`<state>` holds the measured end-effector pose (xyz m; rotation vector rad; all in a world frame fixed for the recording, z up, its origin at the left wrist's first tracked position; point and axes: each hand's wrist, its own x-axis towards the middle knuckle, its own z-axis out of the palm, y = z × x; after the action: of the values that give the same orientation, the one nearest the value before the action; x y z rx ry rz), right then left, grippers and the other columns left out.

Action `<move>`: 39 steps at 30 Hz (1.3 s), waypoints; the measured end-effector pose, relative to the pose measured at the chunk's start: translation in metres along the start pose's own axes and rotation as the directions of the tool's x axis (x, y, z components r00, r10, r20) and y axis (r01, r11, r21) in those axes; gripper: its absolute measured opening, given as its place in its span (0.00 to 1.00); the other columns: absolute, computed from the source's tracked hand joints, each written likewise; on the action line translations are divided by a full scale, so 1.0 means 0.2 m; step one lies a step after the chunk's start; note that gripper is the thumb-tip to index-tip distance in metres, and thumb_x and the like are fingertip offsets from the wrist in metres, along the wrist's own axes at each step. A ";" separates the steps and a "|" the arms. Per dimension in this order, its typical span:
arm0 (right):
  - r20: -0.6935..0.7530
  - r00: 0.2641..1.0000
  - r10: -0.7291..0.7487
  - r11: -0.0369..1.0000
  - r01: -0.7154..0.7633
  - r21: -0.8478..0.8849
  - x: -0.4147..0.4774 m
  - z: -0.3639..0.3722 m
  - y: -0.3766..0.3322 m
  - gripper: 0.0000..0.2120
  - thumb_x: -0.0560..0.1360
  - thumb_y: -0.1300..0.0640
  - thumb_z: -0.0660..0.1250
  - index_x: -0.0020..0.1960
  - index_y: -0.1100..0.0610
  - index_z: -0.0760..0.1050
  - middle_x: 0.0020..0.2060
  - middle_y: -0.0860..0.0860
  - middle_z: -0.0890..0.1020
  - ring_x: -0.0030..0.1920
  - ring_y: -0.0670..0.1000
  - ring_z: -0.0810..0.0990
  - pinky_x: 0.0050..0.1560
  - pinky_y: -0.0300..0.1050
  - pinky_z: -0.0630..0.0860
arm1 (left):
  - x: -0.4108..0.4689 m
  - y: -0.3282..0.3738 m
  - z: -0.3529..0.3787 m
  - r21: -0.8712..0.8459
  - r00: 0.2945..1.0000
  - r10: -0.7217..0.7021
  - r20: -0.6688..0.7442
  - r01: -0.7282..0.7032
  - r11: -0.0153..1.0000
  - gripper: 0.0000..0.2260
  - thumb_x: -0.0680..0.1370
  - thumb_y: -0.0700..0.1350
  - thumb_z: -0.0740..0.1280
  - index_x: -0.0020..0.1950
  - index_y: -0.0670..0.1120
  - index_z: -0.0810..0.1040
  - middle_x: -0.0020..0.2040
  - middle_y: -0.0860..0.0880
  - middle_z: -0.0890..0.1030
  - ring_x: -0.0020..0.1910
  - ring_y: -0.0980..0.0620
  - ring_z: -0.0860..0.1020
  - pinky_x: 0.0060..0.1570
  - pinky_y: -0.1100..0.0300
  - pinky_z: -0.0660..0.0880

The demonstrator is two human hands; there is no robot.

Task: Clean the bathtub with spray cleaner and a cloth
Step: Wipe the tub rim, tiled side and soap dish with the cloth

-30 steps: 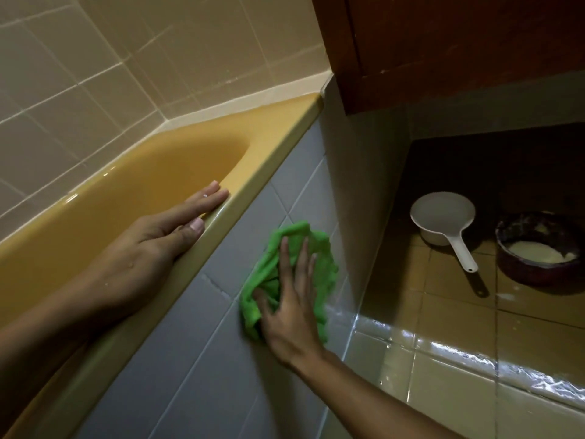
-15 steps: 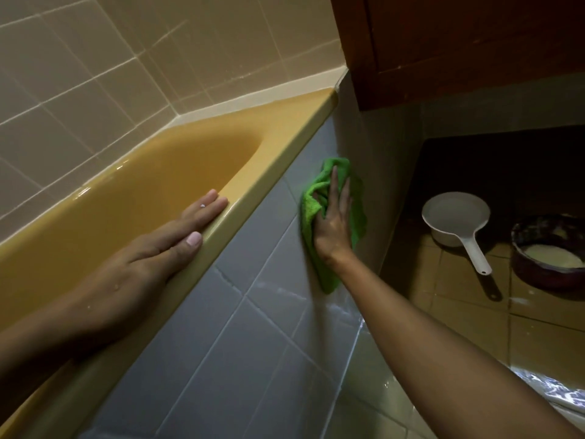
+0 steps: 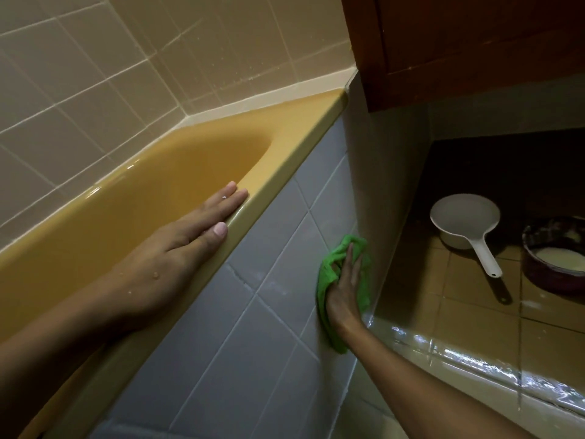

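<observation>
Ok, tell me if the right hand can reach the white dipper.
Probably not directly: the right hand presses the green cloth in the corner, and the beige wall stands between it and the white dipper.

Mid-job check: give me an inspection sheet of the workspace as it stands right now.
Surface: grey tiled tub front, faint wet streaks near the cloth.
Job's things: green cloth flat against the tub front, near the corner; yellow bathtub; spray cleaner not in view.
Clutter: white scoop and dark bowl on the floor tiles.
Hands: left hand flat on the bathtub rim; right hand presses the cloth, fingers straight.
Cables: nothing seen.
Surroundings: beige wall tiles; wooden cabinet above the floor.
</observation>
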<state>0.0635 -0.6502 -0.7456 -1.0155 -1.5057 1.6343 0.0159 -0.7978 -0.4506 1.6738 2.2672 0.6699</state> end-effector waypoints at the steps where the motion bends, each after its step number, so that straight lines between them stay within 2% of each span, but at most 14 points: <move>1: 0.030 0.999 -0.015 1.000 0.016 -0.021 -0.03 0.02 0.02 0.35 0.85 0.53 0.57 0.78 0.32 0.37 0.80 0.43 0.32 0.81 0.56 0.36 0.80 0.61 0.42 | 0.01 -0.01 0.00 0.035 1.000 -0.028 0.014 0.028 0.999 0.22 0.78 0.64 0.54 0.72 0.80 0.59 0.75 0.78 0.57 0.75 0.75 0.55 0.73 0.64 0.52; 5: 0.109 0.987 -0.115 0.988 0.125 -0.086 -0.22 0.06 -0.01 0.45 0.82 0.60 0.62 0.76 0.30 0.33 0.77 0.40 0.26 0.80 0.52 0.30 0.79 0.62 0.39 | 0.06 -0.03 0.00 0.094 0.996 -0.081 0.047 0.076 0.993 0.22 0.79 0.64 0.52 0.72 0.80 0.56 0.75 0.79 0.54 0.75 0.76 0.53 0.75 0.62 0.50; 10: 0.112 0.964 -0.242 0.968 0.247 -0.037 -0.27 0.08 -0.22 0.39 0.77 0.36 0.58 0.71 0.21 0.30 0.76 0.33 0.27 0.79 0.48 0.27 0.78 0.65 0.37 | 0.09 -0.06 0.00 0.114 0.998 -0.057 0.040 0.052 0.992 0.23 0.79 0.62 0.53 0.75 0.75 0.59 0.75 0.79 0.53 0.76 0.75 0.52 0.76 0.61 0.50; 12: 0.085 0.960 -0.267 0.963 0.269 -0.012 -0.22 0.07 -0.33 0.37 0.73 0.29 0.54 0.72 0.21 0.32 0.76 0.33 0.28 0.79 0.50 0.27 0.76 0.68 0.38 | 0.09 -0.06 0.00 0.130 0.998 -0.047 0.045 0.041 0.991 0.24 0.79 0.62 0.54 0.76 0.74 0.58 0.76 0.79 0.53 0.76 0.75 0.51 0.76 0.62 0.50; 15: 0.049 0.958 -0.282 0.959 0.282 -0.005 -0.07 0.05 -0.46 0.39 0.70 0.25 0.51 0.76 0.26 0.36 0.79 0.38 0.30 0.79 0.53 0.29 0.75 0.68 0.38 | 0.10 -0.07 0.00 0.174 0.998 -0.031 0.056 0.021 0.985 0.25 0.79 0.61 0.53 0.78 0.72 0.57 0.78 0.76 0.51 0.76 0.75 0.50 0.76 0.64 0.50; 17: 0.026 0.968 -0.250 0.968 0.250 -0.016 0.04 0.02 -0.54 0.40 0.72 0.27 0.53 0.79 0.31 0.39 0.81 0.42 0.33 0.81 0.56 0.34 0.77 0.66 0.40 | 0.10 -0.07 0.00 0.213 0.997 -0.028 0.073 0.012 0.977 0.27 0.79 0.62 0.51 0.79 0.70 0.54 0.79 0.74 0.48 0.77 0.75 0.48 0.74 0.67 0.48; 19: 0.003 0.978 -0.209 0.976 0.209 -0.055 0.14 -0.01 -0.59 0.36 0.80 0.38 0.58 0.81 0.36 0.41 0.82 0.47 0.36 0.81 0.58 0.38 0.79 0.65 0.43 | 0.10 -0.05 0.00 0.258 0.994 -0.037 0.101 0.010 0.966 0.24 0.84 0.61 0.51 0.80 0.68 0.51 0.79 0.72 0.46 0.78 0.72 0.47 0.74 0.68 0.47; 21: -0.024 0.986 -0.168 0.983 0.165 -0.085 0.19 -0.02 -0.60 0.33 0.85 0.48 0.58 0.82 0.40 0.42 0.82 0.50 0.38 0.82 0.58 0.38 0.80 0.62 0.43 | 0.10 -0.04 -0.01 0.274 0.991 -0.041 0.131 0.003 0.962 0.24 0.87 0.57 0.52 0.81 0.67 0.49 0.80 0.71 0.44 0.80 0.67 0.45 0.76 0.64 0.46; 23: -0.028 0.993 -0.118 0.991 0.116 -0.064 0.19 -0.03 -0.59 0.31 0.85 0.48 0.56 0.82 0.39 0.42 0.82 0.51 0.38 0.82 0.57 0.38 0.80 0.60 0.41 | 0.10 -0.03 -0.02 0.281 0.987 -0.048 0.151 0.004 0.960 0.25 0.86 0.57 0.54 0.82 0.66 0.47 0.80 0.71 0.43 0.81 0.64 0.44 0.79 0.60 0.46; 25: -0.035 0.998 -0.043 0.998 0.042 -0.038 0.17 -0.03 -0.54 0.30 0.86 0.47 0.55 0.81 0.38 0.42 0.83 0.50 0.39 0.82 0.57 0.39 0.79 0.59 0.41 | 0.10 0.00 -0.03 0.263 0.980 -0.093 0.176 0.044 0.964 0.32 0.85 0.52 0.62 0.82 0.67 0.48 0.79 0.72 0.43 0.81 0.64 0.46 0.80 0.54 0.49; 28: -0.067 0.998 -0.010 1.000 0.010 0.004 0.15 -0.01 -0.38 0.29 0.86 0.47 0.54 0.81 0.37 0.43 0.83 0.51 0.41 0.82 0.59 0.40 0.78 0.59 0.42 | 0.09 0.02 -0.04 0.087 0.974 -0.141 0.176 0.128 0.988 0.40 0.77 0.42 0.72 0.81 0.68 0.56 0.79 0.72 0.50 0.77 0.65 0.55 0.77 0.55 0.56; 30: -0.079 0.997 -0.015 1.000 0.015 0.004 0.15 0.01 -0.21 0.29 0.86 0.48 0.55 0.82 0.39 0.45 0.83 0.53 0.42 0.82 0.61 0.41 0.79 0.58 0.43 | 0.09 0.05 -0.04 0.037 0.975 -0.163 0.149 0.160 0.986 0.40 0.76 0.39 0.73 0.79 0.67 0.61 0.79 0.71 0.55 0.74 0.65 0.59 0.73 0.58 0.59; 35: -0.054 0.998 0.024 0.999 -0.022 0.042 0.12 0.02 0.19 0.30 0.86 0.50 0.56 0.82 0.41 0.45 0.83 0.54 0.41 0.82 0.62 0.41 0.79 0.55 0.43 | 0.09 0.11 -0.01 0.059 0.965 -0.243 0.097 0.238 0.969 0.37 0.78 0.37 0.71 0.76 0.72 0.64 0.79 0.65 0.60 0.73 0.54 0.65 0.72 0.44 0.67; 39: -0.027 0.999 0.039 0.998 -0.037 0.059 0.02 0.05 0.46 0.32 0.83 0.44 0.56 0.83 0.43 0.45 0.83 0.54 0.42 0.82 0.60 0.40 0.80 0.55 0.42 | 0.09 0.10 0.02 0.101 0.970 -0.238 0.035 0.234 0.967 0.35 0.79 0.40 0.72 0.75 0.73 0.65 0.79 0.66 0.61 0.73 0.54 0.66 0.72 0.46 0.68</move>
<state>0.0549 -0.6609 -0.8365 -1.0366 -1.4203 1.6739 0.0284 -0.7742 -0.4436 1.4088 2.4473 0.4682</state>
